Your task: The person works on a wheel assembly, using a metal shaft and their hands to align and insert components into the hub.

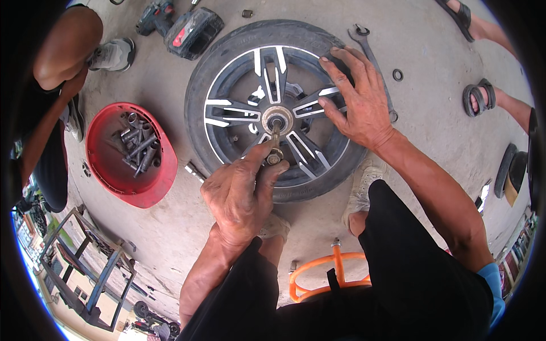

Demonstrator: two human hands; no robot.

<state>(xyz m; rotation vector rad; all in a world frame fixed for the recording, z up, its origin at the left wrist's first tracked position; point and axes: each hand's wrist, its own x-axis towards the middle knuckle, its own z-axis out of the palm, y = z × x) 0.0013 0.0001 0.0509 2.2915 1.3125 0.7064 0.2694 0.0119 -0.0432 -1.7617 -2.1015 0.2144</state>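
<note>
A wheel (200, 85) with a black tyre and black-and-silver spokes lies flat on the floor in front of me. Pinched between the thumb and fingers of my left hand (239, 190) is a metal axle bolt (276, 137) with a hex head. Its far end reaches the round hub (271, 115) at the wheel's centre; how deep it sits inside cannot be made out. My right hand (361, 102) holds nothing. Its spread fingers lie over the right side of the rim and tyre.
Left of the wheel, a red hard hat (165, 176) holds several sockets (139, 142). A cordless power tool (193, 31) lies beyond it. A spanner (372, 54) and a ring (397, 74) lie at right. Other people's feet (483, 96) flank the area; an orange-framed stool (335, 267) is beneath me.
</note>
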